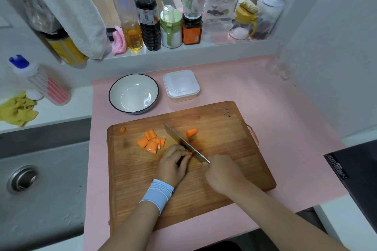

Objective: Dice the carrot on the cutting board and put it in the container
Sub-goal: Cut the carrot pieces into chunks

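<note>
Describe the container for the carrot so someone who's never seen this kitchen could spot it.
On the pink counter, look just behind the wooden cutting board. Two vessels sit there: the container is the right one, square and translucent plastic, unlike the round, dark-rimmed white bowl beside it.

Matt, straight-grained wood on the cutting board [214, 128], scuffed pale at its far right corner. Smooth, bright metal along the knife [183, 142] blade. Dull, matt orange flesh on the cut carrot [151, 140]. Glossy white glaze with a dark rim on the bowl [114, 96], beyond the board; beside it, frosted translucent plastic on the lidded container [181, 85]. Flat matt pink on the counter mat [275, 108]. Ribbed pale-blue knit cloth on the wristband [157, 193]. Speckled matt grey on the sink [40, 199], left, round a dull metal drain [22, 178]. Nubby towelling on the hanging towel [81, 16], far left.
</note>
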A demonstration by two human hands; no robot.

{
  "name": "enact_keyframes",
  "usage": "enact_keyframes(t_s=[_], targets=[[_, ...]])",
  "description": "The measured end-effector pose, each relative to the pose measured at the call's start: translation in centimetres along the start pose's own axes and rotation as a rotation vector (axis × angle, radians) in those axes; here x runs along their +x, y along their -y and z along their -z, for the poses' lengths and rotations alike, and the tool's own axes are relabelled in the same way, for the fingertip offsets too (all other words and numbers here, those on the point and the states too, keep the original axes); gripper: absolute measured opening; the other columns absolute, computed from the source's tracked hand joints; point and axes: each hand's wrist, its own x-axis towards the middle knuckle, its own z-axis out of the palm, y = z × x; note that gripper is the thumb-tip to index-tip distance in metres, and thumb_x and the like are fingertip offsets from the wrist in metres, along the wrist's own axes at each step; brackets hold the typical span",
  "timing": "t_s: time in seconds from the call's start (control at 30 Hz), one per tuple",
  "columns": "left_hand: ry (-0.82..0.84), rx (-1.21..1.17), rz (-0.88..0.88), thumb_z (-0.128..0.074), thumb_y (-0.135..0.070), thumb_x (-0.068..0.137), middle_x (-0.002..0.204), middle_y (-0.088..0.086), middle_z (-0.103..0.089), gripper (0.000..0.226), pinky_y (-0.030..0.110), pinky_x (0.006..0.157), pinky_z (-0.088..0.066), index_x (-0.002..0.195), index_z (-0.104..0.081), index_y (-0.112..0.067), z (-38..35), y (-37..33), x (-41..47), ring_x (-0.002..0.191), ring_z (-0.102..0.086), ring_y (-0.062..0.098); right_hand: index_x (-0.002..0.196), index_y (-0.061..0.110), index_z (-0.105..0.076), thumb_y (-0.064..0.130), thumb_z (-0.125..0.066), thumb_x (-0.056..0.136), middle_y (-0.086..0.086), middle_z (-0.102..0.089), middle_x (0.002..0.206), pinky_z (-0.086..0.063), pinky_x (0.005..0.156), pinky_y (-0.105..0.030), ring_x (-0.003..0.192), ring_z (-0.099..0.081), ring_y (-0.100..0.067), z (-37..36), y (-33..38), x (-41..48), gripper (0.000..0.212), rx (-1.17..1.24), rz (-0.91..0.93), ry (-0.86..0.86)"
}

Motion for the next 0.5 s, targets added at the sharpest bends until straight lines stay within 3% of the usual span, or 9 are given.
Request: enact_keyframes(t_s=[0.17, 0.3, 0.5], targets=[[-0.007, 0.018, 0.0, -0.064, -0.013, 0.088, 0.093, -0.002, -0.063, 0.009, 0.019, 0.082, -0.05, 0.086, -0.071, -0.009, 0.1, -0.1, 0.0, 0.088, -0.062, 0.008, 0.098, 0.022, -0.065, 0.034, -0.047, 0.102, 0.003, -0.066, 0.091, -0.046, 0.071, -0.031, 0.085, -0.063, -0.019, 0.5, 0.3, -0.4, 0.023, 0.03, 0.019, -0.03], [-0.005, 0.017, 0.006, -0.062, -0.015, 0.089, 0.093, -0.003, -0.062, 0.011, 0.017, 0.082, -0.048, 0.085, -0.071, -0.01, 0.2, -0.3, 0.1, 0.088, -0.061, 0.007, 0.092, 0.026, -0.062, 0.033, -0.047, 0.101, 0.005, -0.062, 0.087, -0.041, 0.068, -0.03, 0.08, -0.057, -0.019, 0.7, 0.3, -0.8, 0.019, -0.003, 0.038, -0.055], [0.006, 0.031, 0.015, -0.073, 0.001, 0.082, 0.092, -0.001, -0.063, 0.009, 0.013, 0.083, -0.046, 0.084, -0.071, -0.008, 0.2, -0.2, 0.1, 0.087, -0.06, 0.005, 0.095, 0.026, -0.062, 0.034, -0.046, 0.103, 0.011, -0.056, 0.081, -0.041, 0.066, -0.029, 0.075, -0.054, -0.012, 1.1, 0.2, -1.5, 0.02, 0.006, 0.067, -0.062]])
